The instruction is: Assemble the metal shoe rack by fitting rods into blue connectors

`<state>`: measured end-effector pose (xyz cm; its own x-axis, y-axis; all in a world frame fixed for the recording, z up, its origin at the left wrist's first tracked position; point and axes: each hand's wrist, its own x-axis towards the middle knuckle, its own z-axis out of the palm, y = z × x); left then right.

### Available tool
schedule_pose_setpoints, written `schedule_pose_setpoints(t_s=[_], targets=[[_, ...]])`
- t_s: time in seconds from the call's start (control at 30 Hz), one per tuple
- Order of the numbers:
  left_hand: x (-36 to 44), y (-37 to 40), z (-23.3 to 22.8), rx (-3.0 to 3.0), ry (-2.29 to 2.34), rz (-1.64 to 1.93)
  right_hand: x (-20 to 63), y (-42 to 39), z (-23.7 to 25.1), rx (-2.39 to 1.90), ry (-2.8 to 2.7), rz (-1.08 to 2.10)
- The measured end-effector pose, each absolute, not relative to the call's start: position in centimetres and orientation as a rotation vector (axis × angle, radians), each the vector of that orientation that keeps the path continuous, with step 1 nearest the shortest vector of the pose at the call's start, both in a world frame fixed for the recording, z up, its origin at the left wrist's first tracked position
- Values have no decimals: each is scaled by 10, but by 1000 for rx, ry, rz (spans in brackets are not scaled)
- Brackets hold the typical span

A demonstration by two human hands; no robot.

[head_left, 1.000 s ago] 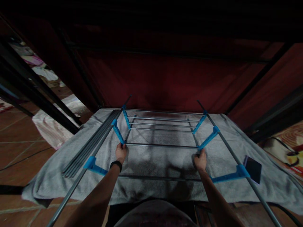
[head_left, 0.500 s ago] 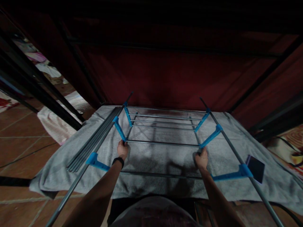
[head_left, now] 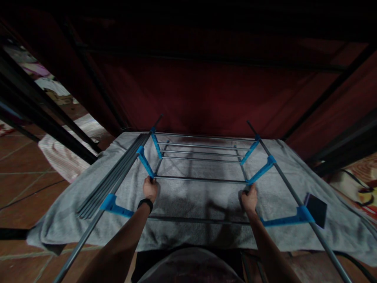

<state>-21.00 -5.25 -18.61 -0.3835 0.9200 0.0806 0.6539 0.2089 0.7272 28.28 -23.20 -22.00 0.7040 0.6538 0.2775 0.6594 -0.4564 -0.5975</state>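
Metal rack (head_left: pixel 200 179) spans the grey cloth (head_left: pixel 182 201), its far end close to the red panel (head_left: pixel 188 98); bare cloth separates left hand (head_left: pixel 150 189) and right hand (head_left: pixel 249 199), both pinching its rods, fingertips partly hidden, near rod ends cut off below

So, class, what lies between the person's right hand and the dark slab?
In the head view, a grey pole bearing a blue bracket crosses between the right hand and slab, over grey blanket.

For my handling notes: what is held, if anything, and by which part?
The metal frame is held: left hand at the lower end of the left middle blue bracket, right hand likewise at the opposite bracket. Fingertip contact is hidden.
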Motion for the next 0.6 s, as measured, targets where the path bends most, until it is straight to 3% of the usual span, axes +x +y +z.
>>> schedule_pose_setpoints(t_s=[0.6], targets=[[-205,-57,-183,1525,2151,952,284,-229,-225,-2181,-948,-1]])
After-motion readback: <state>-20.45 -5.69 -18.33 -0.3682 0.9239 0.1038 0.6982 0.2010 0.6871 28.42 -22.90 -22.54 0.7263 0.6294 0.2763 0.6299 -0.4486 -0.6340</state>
